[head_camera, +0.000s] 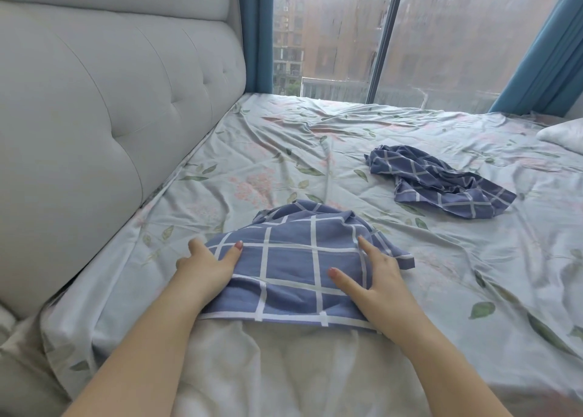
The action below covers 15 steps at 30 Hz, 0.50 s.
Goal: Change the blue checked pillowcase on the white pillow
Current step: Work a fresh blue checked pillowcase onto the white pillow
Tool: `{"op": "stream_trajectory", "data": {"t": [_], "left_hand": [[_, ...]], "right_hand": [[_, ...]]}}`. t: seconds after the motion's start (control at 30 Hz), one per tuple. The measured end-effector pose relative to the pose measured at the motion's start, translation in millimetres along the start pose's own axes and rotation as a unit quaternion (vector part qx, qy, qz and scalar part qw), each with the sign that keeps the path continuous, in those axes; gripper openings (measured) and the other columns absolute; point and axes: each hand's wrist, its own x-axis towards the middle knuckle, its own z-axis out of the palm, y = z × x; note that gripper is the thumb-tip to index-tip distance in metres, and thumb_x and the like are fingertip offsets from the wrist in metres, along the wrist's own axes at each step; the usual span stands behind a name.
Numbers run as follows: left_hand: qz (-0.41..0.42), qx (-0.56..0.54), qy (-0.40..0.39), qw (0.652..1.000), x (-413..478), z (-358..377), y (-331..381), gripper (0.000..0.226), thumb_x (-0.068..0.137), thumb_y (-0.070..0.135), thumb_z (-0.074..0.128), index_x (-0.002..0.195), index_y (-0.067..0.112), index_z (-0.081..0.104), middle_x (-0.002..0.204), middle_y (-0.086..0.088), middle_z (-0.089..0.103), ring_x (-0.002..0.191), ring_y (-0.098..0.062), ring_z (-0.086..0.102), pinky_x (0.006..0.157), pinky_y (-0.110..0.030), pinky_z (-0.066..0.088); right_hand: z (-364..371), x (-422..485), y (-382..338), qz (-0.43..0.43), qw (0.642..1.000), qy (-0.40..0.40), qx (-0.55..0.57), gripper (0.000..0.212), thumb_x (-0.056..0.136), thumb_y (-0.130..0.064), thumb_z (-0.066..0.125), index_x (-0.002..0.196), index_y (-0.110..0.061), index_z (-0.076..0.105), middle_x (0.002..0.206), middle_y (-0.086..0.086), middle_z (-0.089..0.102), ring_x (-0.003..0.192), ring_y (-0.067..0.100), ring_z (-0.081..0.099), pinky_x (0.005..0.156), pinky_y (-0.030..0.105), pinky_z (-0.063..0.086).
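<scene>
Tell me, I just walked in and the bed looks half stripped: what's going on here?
A person is working a blue checked pillowcase over the white pillow at the bed's near edge. The left hand presses its left side, the right hand lies flat on its right side. The case covers only the pillow's far end; the near part is bare. A second checked pillowcase lies crumpled farther across the floral sheet.
</scene>
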Motion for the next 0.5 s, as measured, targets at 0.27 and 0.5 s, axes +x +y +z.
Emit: {"op": "stream_trajectory", "data": {"t": [0.27, 0.5], "left_hand": [[0.205, -0.112, 0.062, 0.97, -33, 6, 11, 0.069, 0.073, 0.059, 0.075, 0.133, 0.039, 0.047, 0.12, 0.01, 0.06, 0.112, -0.018, 0.055, 0.093, -0.03, 0.045], [0.375, -0.14, 0.012, 0.916, -43, 26, 37, 0.051, 0.079, 0.05, 0.075, 0.125, 0.046, 0.051, 0.122, 0.027, 0.058, 0.111, 0.008, 0.054, 0.091, -0.01, 0.041]], "right_hand": [[-2, 10, 7, 0.019, 0.998, 0.038, -0.04, 0.102, 0.069, -0.093, 0.035, 0.152, -0.033, 0.029, 0.155, 0.005, 0.031, 0.143, 0.022, 0.026, 0.11, 0.028, 0.021], [11, 5, -44, -0.257, 0.957, 0.137, -0.006, 0.053, 0.092, -0.065, 0.031, 0.135, -0.041, 0.053, 0.152, -0.014, 0.04, 0.143, 0.006, 0.029, 0.116, 0.041, 0.029]]}}
